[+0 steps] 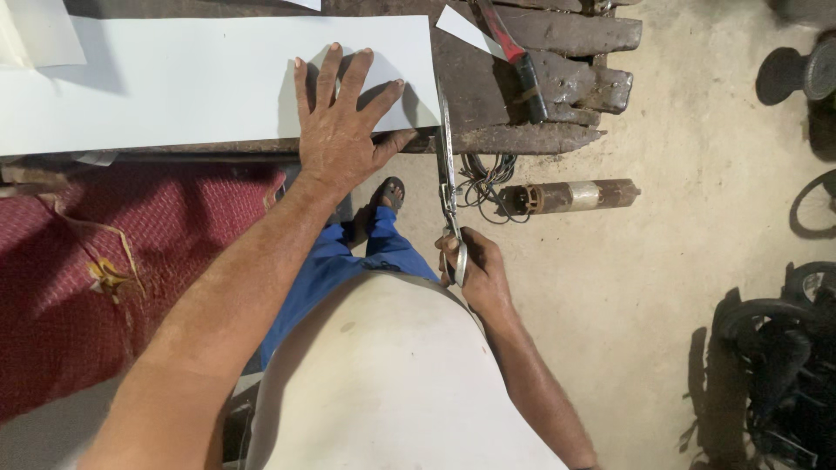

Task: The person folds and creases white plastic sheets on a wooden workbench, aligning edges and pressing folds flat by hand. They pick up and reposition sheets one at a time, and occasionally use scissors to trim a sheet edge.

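Note:
A large white sheet (174, 78) lies flat on a dark wooden bench (488, 96). My left hand (344, 126) presses down on the sheet's right part, fingers spread, palm at the bench's near edge. My right hand (475, 270) grips the handles of long metal shears (447, 174). The shears point away from me, and their blades reach the sheet's right edge near the bench's front edge.
A red-handled hammer (514, 52) and a white paper offcut (461, 26) lie on the bench at the right. A rusty cylinder with loose wires (566, 196) rests on the concrete floor. A red woven mat (131, 252) lies at left, dark machine parts (766, 348) at right.

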{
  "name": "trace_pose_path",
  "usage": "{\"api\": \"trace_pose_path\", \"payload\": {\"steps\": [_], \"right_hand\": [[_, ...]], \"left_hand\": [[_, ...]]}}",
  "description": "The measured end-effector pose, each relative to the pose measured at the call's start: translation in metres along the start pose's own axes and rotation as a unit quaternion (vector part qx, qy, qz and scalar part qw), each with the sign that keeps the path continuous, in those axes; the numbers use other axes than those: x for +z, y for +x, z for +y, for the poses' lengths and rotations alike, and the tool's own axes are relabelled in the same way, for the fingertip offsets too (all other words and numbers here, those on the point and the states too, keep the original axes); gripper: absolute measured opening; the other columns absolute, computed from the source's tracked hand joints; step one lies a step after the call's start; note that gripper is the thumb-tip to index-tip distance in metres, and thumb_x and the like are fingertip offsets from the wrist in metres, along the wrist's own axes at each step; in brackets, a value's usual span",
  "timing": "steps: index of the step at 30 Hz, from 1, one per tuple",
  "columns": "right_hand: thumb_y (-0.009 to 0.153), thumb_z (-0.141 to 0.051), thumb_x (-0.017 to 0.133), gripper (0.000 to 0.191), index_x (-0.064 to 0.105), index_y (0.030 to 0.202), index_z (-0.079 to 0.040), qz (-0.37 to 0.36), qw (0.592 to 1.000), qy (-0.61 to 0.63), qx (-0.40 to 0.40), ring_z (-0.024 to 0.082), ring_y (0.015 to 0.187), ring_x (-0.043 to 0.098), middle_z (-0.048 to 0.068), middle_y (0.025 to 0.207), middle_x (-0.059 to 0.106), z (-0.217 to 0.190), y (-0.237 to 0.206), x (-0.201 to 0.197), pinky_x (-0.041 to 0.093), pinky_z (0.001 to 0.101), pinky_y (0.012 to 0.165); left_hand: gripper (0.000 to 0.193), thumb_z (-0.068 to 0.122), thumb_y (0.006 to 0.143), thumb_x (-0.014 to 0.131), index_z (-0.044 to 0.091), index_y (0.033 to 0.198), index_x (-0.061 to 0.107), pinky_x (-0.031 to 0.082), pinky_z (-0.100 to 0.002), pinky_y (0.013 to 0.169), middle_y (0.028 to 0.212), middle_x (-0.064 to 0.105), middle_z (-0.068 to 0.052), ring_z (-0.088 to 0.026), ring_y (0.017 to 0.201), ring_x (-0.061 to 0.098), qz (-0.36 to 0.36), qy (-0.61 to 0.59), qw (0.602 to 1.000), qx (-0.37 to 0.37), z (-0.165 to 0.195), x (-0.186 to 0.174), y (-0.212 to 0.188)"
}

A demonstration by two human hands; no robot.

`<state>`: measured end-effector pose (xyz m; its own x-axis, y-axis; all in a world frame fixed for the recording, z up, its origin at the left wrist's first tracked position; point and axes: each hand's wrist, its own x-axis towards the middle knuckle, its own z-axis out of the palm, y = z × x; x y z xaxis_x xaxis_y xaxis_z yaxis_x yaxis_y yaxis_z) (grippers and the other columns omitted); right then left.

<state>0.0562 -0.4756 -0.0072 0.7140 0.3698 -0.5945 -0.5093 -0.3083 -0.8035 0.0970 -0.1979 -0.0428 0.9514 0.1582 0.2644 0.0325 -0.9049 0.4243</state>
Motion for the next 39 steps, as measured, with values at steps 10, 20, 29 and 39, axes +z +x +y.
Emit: {"api": "trace_pose_path", "payload": {"steps": [10, 20, 29, 39], "right_hand": [[0.101, -0.030, 0.063, 0.034, 0.067, 0.100, 0.004, 0.013, 1.000, -0.012, 0.015, 0.012, 0.058, 0.057, 0.004, 0.070, 0.059, -0.005, -0.003, 0.000, 0.051, 0.0279, 0.049], [0.099, -0.031, 0.066, 0.034, 0.069, 0.100, 0.004, 0.019, 0.999, -0.020, 0.022, 0.012, 0.056, 0.057, 0.004, 0.069, 0.061, -0.012, -0.010, 0.000, 0.048, 0.0278, 0.048], [0.098, -0.038, 0.068, 0.044, 0.067, 0.099, 0.005, -0.004, 1.000, -0.005, 0.002, 0.013, 0.052, 0.059, 0.005, 0.069, 0.061, -0.010, 0.005, -0.001, 0.050, 0.0276, 0.047], [0.093, -0.047, 0.071, 0.052, 0.067, 0.098, 0.005, -0.014, 1.000, 0.007, -0.007, 0.012, 0.053, 0.058, 0.005, 0.069, 0.060, -0.014, 0.024, -0.005, 0.051, 0.0283, 0.046]], "left_hand": [[0.059, 0.075, 0.098, 0.073, 0.030, 0.136, 0.073, -0.001, -0.071, 0.125, 0.163, 0.041, -0.011, -0.039, 0.156, 0.017, 0.009, 0.010, 1.000, 0.008, -0.001, 0.002, -0.001], [0.060, 0.075, 0.098, 0.073, 0.029, 0.135, 0.074, -0.001, -0.071, 0.124, 0.163, 0.041, -0.012, -0.040, 0.156, 0.016, 0.011, 0.011, 1.000, 0.008, -0.001, 0.003, -0.001], [0.059, 0.075, 0.100, 0.069, 0.028, 0.135, 0.074, 0.000, -0.071, 0.124, 0.161, 0.042, -0.013, -0.042, 0.154, 0.021, 0.002, -0.001, 1.000, -0.001, 0.000, -0.001, 0.000], [0.061, 0.076, 0.099, 0.067, 0.029, 0.137, 0.072, 0.001, -0.071, 0.124, 0.161, 0.043, -0.012, -0.042, 0.154, 0.022, 0.005, -0.004, 1.000, -0.008, 0.002, -0.003, 0.003]]}}
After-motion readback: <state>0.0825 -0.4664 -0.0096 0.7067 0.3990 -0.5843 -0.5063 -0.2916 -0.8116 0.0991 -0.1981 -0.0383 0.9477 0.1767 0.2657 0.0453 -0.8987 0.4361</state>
